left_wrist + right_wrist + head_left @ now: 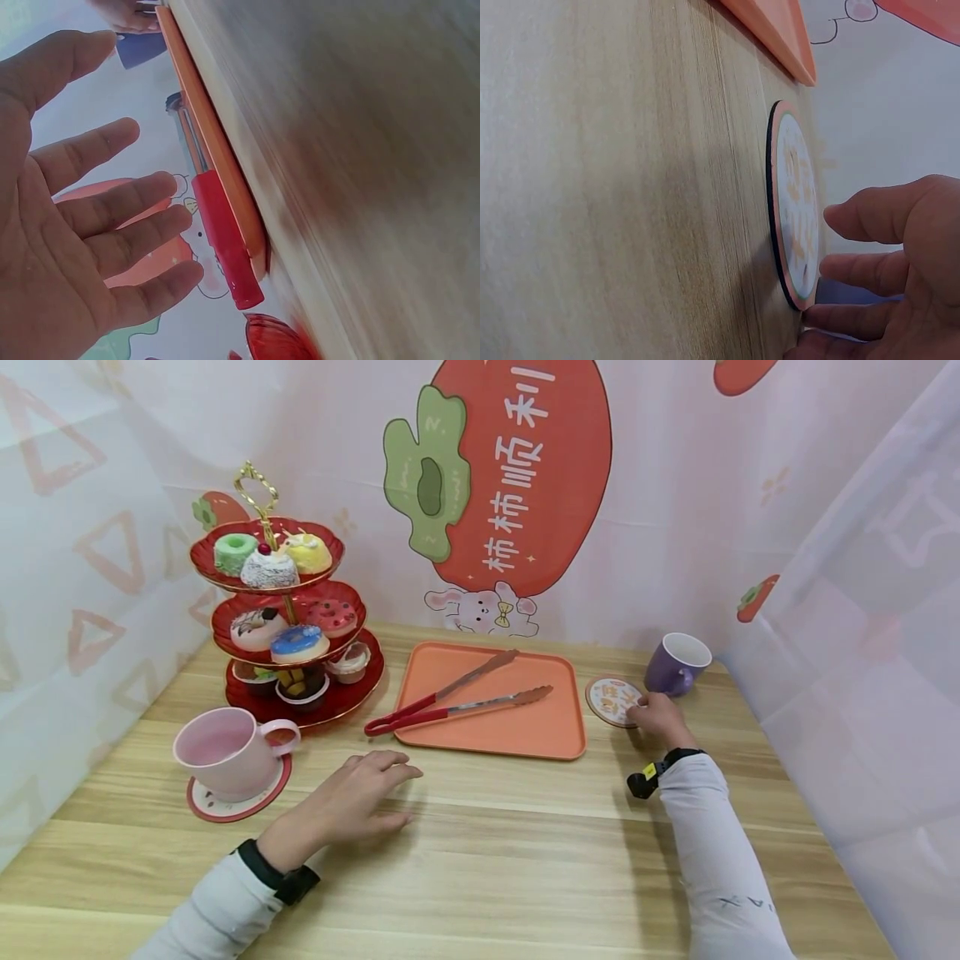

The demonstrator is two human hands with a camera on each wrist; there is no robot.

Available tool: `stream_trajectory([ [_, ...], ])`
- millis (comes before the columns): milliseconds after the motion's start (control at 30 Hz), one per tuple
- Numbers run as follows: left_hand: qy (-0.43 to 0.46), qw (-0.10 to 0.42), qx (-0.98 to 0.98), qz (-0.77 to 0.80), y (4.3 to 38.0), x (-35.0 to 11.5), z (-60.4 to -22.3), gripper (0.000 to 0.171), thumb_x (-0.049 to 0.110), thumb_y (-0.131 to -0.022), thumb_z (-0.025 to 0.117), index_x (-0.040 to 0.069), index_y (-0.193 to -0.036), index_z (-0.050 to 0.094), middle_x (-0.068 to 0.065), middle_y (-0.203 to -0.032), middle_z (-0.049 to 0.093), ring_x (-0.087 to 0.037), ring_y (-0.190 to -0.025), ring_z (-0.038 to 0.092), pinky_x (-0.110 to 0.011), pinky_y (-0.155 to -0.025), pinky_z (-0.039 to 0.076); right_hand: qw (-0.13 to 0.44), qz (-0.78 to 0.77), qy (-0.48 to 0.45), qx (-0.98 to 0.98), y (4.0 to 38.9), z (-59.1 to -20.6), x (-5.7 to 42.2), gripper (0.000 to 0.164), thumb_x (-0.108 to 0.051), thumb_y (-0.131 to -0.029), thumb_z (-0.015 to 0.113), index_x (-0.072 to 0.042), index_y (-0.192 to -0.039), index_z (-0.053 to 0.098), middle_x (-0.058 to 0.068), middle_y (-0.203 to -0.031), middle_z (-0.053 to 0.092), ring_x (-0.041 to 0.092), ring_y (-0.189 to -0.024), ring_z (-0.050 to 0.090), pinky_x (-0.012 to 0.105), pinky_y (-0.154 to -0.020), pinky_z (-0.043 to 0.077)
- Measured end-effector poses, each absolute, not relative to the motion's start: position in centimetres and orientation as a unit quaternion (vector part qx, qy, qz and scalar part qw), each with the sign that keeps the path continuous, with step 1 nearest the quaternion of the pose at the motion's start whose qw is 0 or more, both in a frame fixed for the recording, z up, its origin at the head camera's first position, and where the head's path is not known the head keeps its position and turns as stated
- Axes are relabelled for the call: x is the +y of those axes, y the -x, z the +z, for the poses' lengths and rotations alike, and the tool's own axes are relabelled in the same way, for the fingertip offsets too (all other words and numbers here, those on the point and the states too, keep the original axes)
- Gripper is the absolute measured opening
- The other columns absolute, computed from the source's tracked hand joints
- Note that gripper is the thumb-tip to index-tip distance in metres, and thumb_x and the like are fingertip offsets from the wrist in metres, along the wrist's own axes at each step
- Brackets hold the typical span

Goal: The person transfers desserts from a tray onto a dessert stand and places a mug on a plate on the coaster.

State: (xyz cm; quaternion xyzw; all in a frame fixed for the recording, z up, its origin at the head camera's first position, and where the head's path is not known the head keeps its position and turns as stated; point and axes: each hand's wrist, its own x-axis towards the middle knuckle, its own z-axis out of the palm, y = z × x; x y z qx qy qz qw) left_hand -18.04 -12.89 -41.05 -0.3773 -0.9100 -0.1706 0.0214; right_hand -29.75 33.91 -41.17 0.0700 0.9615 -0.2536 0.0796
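Note:
My right hand [660, 718] reaches to a round coaster [609, 700] with a printed white face, lying flat on the table. In the right wrist view its thumb and fingers [862, 274] are apart at the edge of the coaster [799, 195], not closed round it. Just behind that hand stands a purple mug [678, 662]. My left hand [362, 802], fingers spread and holding nothing, hovers low over the table in front of an orange tray [487, 742]. Red-handled tongs [420, 714] lie across this tray, their handle end jutting over its left edge.
At the back left a red three-tier stand [307, 714] bears several small cakes and donuts. A pink cup [232, 756] sits on another coaster [225, 810] at the left. Printed curtains [660, 527] close off the back and sides of the wooden table [510, 868].

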Motion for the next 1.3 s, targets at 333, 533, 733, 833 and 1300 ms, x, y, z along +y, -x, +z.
stream_trajectory([
  [333, 0.379, 0.025, -0.909, -0.171, 18.0, -13.0, -41.1, 0.048, 0.033, -0.078, 0.074, 0.009, -0.117, 0.062, -0.015, -0.117, 0.056, -0.029, -0.110, 0.050, -0.053, -0.085, 0.040, 0.044, -0.366, -0.118, 0.922, 29.7, -41.4, 33.5, 0.044, -0.014, -0.090, 0.049, 0.017, -0.121, 0.045, 0.033, -0.121, 0.045, 0.039, -0.107, 0.044, 0.046, -0.091, 0.036],
  [533, 0.381, 0.036, -0.908, -0.170, 18.0, -13.1, -41.1, 0.048, 0.034, -0.077, 0.074, 0.009, -0.116, 0.062, -0.016, -0.116, 0.056, -0.030, -0.109, 0.051, -0.052, -0.084, 0.041, -0.013, -0.443, -0.166, 0.881, 29.6, -41.3, 33.2, 0.047, -0.007, -0.088, 0.052, 0.016, -0.127, 0.042, 0.032, -0.125, 0.044, 0.035, -0.107, 0.046, 0.038, -0.085, 0.040],
  [733, 0.376, 0.028, -0.910, -0.173, 18.0, -13.2, -41.1, 0.048, 0.034, -0.077, 0.074, 0.009, -0.116, 0.062, -0.016, -0.116, 0.056, -0.030, -0.109, 0.051, -0.053, -0.084, 0.041, -0.024, -0.461, -0.210, 0.862, 29.7, -40.9, 32.7, 0.060, -0.005, -0.086, 0.054, 0.017, -0.135, 0.029, 0.030, -0.125, 0.044, 0.030, -0.103, 0.049, 0.033, -0.083, 0.042],
  [833, 0.375, 0.026, -0.910, -0.173, 18.0, -13.2, -41.1, 0.048, 0.035, -0.077, 0.074, 0.009, -0.117, 0.062, -0.016, -0.116, 0.056, -0.030, -0.109, 0.051, -0.053, -0.084, 0.041, -0.009, -0.442, -0.223, 0.869, 29.9, -41.1, 32.8, 0.052, -0.006, -0.083, 0.056, 0.020, -0.125, 0.041, 0.022, -0.098, 0.059, 0.021, -0.079, 0.057, 0.026, -0.068, 0.045],
  [1300, 0.368, 0.019, -0.913, -0.174, 17.9, -13.4, -41.2, 0.047, 0.036, -0.078, 0.073, 0.010, -0.116, 0.063, -0.013, -0.115, 0.056, -0.029, -0.109, 0.051, -0.052, -0.085, 0.041, -0.005, -0.490, -0.207, 0.847, 29.7, -41.5, 32.9, 0.028, 0.002, -0.083, 0.052, 0.018, -0.105, 0.055, -0.002, -0.048, 0.054, 0.006, -0.042, 0.053, 0.020, -0.044, 0.045],
])
